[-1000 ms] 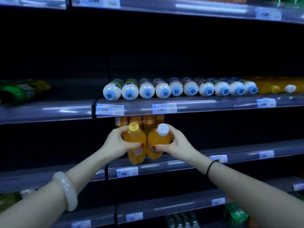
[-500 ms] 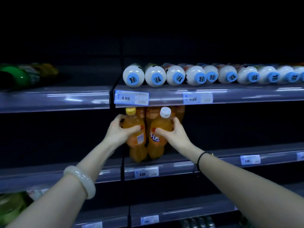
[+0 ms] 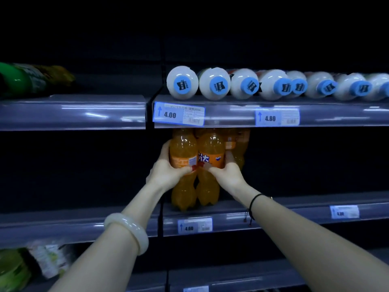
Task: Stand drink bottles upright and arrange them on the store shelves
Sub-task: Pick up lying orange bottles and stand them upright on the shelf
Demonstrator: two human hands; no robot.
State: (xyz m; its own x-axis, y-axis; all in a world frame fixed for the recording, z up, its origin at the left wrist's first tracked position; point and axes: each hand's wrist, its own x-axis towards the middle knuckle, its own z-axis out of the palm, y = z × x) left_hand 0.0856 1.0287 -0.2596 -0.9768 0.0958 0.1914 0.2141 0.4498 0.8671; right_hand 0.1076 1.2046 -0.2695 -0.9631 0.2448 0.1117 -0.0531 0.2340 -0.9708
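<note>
Dim store shelving fills the view, with dark back panels and pale, glossy price rails along each shelf edge. On the middle shelf (image 3: 273,209), just right of an upright divider, two orange soda bottles stand upright side by side, touching, with their bases at the shelf's front edge. Their caps are hidden behind the rail of the upper shelf (image 3: 231,121).

The person's left hand (image 3: 168,171) is wrapped around the left orange bottle (image 3: 183,148) at its label, thumb across the front and fingers curled behind. The right hand (image 3: 228,175) grips the right orange bottle (image 3: 210,148) the same way from the other side. The two thumbs, with red nails, nearly meet between the bottles. A pale bangle (image 3: 128,230) circles the left wrist and a thin black cord bracelet (image 3: 252,204) the right.

More orange bottles (image 3: 239,144) stand just behind the right hand, deeper on the same shelf.

On the upper shelf, a row of white bottles with blue caps (image 3: 182,83) lies on its side, caps pointing outward, running off to the right. A price tag reading 4.00 (image 3: 179,113) hangs tilted below the first of them, and another (image 3: 276,117) reads 4.80. Far left on that level lies a blurred green bottle (image 3: 16,79). A 4.00 tag (image 3: 194,226) sits on the middle rail below the held bottles. Green packages (image 3: 12,268) show at the lower left.
</note>
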